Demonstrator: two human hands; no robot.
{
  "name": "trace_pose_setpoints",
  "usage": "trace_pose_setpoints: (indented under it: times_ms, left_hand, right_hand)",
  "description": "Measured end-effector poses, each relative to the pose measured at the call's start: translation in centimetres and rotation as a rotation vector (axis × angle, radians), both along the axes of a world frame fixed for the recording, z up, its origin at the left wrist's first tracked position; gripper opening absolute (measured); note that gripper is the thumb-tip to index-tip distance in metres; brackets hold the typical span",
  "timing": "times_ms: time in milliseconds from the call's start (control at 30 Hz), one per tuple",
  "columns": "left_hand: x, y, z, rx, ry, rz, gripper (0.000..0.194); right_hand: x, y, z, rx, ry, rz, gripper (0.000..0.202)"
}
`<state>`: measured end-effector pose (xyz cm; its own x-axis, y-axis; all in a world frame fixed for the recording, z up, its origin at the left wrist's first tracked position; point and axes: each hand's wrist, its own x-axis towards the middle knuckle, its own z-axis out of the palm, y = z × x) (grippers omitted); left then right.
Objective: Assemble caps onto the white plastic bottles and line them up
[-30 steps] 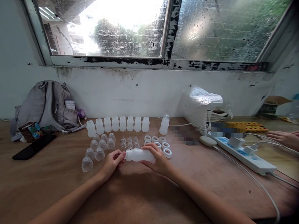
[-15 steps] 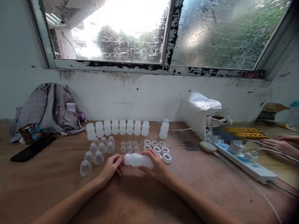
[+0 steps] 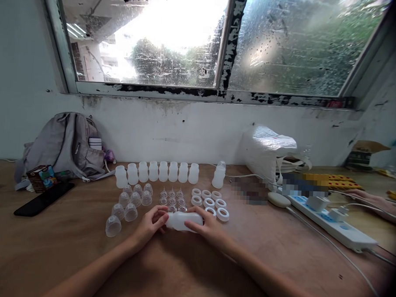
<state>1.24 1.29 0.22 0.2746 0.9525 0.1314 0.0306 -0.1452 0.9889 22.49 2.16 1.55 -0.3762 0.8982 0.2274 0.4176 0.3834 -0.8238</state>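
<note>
One covered bottle (image 3: 218,177) looks complete, while eight uncovered bottles (image 3: 153,172) stand behind loose rings (image 3: 223,219), teats (image 3: 163,201) and clear domes (image 3: 113,227); the right hand (image 3: 211,230) wraps the sideways bottle (image 3: 181,221), the left hand (image 3: 151,223) pinching its neck end, fingers curled.

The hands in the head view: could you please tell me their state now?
Left hand: closed on the bottle's neck end.
Right hand: holding the bottle's base end.
</note>
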Motion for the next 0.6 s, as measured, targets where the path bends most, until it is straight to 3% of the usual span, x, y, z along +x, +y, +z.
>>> trace_pose_setpoints:
  times_ms: [100, 200, 300, 433, 600]
  left_hand:
    - [-0.3, 0.3, -0.1, -0.087, 0.002, -0.047, 0.049]
    - [-0.6, 0.2, 0.2, -0.150, -0.014, -0.136, 0.046]
    - [-0.7, -0.2, 0.5, -0.112, -0.018, -0.190, 0.039]
    - [-0.6, -0.5, 0.0, 0.007, 0.020, -0.219, 0.034]
    - [-0.6, -0.9, -0.7, 0.131, 0.126, -0.169, 0.034]
  right_hand:
    - [0.0, -0.4, -0.4, 0.419, -0.098, 0.008, 0.031]
    - [0.1, -0.4, -0.9, 0.615, -0.131, 0.049, 0.034]
    - [0.3, -0.6, -0.8, 0.600, -0.156, 0.071, 0.032]
    - [0.2, -1.2, 0.0, 0.448, -0.154, 0.061, 0.022]
    - [-0.4, -1.9, 0.5, 0.274, -0.090, 0.001, 0.020]
